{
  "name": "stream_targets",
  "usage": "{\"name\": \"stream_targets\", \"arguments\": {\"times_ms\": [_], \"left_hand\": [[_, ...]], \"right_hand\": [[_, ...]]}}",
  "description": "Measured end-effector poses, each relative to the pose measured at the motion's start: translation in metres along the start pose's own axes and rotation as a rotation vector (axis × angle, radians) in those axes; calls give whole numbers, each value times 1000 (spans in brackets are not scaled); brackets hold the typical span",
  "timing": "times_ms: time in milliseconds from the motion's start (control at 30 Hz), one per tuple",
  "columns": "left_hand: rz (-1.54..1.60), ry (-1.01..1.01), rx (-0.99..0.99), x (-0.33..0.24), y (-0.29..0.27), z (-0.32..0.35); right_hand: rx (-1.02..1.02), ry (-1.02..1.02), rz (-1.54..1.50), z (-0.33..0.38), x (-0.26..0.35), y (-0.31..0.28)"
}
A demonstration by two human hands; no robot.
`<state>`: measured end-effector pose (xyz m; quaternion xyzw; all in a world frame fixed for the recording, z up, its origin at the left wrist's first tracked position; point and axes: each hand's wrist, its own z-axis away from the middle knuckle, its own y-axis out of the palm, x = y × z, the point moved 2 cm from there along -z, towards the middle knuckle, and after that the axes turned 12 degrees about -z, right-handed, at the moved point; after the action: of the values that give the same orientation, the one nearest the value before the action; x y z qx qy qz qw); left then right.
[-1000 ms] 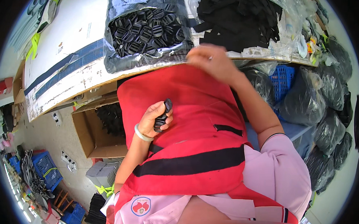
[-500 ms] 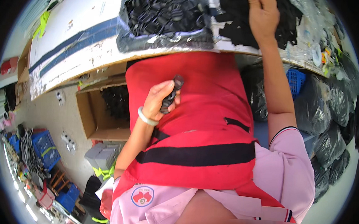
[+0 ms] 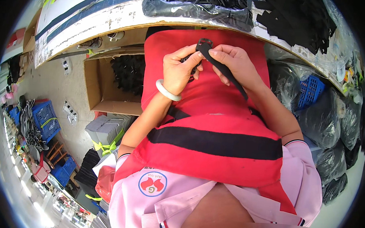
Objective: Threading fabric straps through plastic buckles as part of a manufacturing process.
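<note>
Hands [image 3: 176,71] [image 3: 238,65], strap [image 3: 229,75] (clear of table edge [image 3: 125,28])

Grey floor [image 3: 75,88], scuffed white worktable [image 3: 113,16], bright lights [image 3: 45,217] at left.

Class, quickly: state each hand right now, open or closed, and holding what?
Left hand: closed, holding black buckles.
Right hand: closed, pinching a black strap.

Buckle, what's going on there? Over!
Left hand holding buckle. Right hand pinching strap. Strap end at buckle, threading unclear. Hands partly hide both.
</note>
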<state>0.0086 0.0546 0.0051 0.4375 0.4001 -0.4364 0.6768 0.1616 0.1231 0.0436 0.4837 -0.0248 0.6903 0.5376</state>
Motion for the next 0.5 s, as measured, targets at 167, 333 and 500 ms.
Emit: {"name": "stream_targets", "arguments": {"times_ms": [167, 333, 500], "left_hand": [[-32, 92, -103, 6, 2, -2], [-80, 173, -170, 6, 3, -2], [-220, 296, -209, 8, -2, 0]], "right_hand": [[-1, 67, -265, -1, -6, 2], [73, 57, -446, -3, -6, 11], [42, -9, -409, -5, -10, 12]]}}
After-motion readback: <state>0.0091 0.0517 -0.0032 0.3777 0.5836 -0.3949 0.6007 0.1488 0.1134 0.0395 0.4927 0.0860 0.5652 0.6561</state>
